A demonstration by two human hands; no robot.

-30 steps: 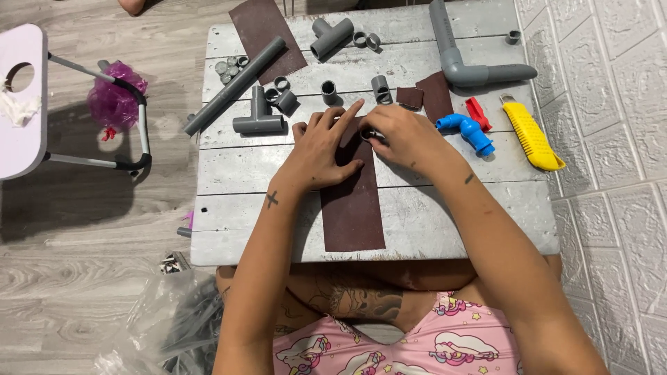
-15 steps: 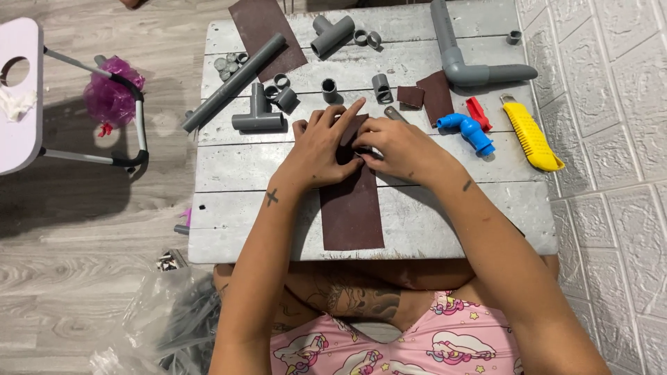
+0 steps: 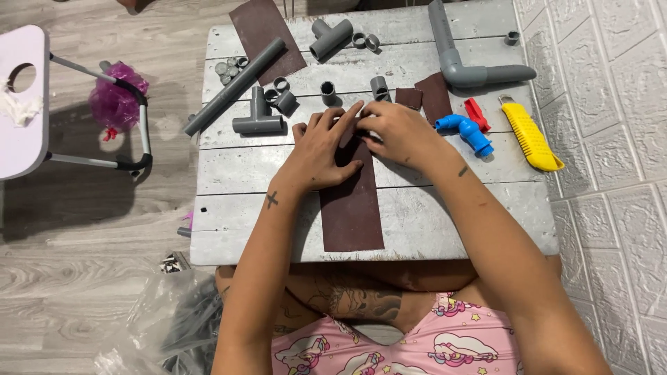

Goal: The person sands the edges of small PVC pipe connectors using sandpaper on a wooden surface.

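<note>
Both hands have drawn a little closer together at the top of the sandpaper strip since half a second ago; the strip itself has hardly shifted.

Head view: the left hand (image 3: pixel 321 144) lies flat on the upper part of the brown sandpaper strip (image 3: pixel 352 208), fingers (image 3: pixel 345 117) spread slightly and pressing down. The right hand (image 3: pixel 397 130) is curled beside it, its fingers bunched and pinching something small at the strip's top edge; what it grips is hidden by the knuckles, so I cannot tell what it is. The two hands touch at the fingertips. The strip runs down the middle of the grey bench (image 3: pixel 229 215) toward the person's lap.

Just left of the left hand sits a grey tee fitting (image 3: pixel 258 122), with a long grey pipe (image 3: pixel 235 87) lying slantwise beyond it. Small grey couplings (image 3: pixel 327 91) stand above the hands. Right of the right hand are a blue elbow (image 3: pixel 467 130), a red piece (image 3: pixel 476 113) and a yellow knife (image 3: pixel 530 134). A larger elbow pipe (image 3: pixel 458 62) and a second sandpaper sheet (image 3: pixel 260 31) lie at the far edge, the sheet cut off by the picture's top. Two small brown scraps (image 3: pixel 424 97) rest above the right hand.

A clear bag (image 3: pixel 149 326) on the floor at lower left is hard to make out.
</note>
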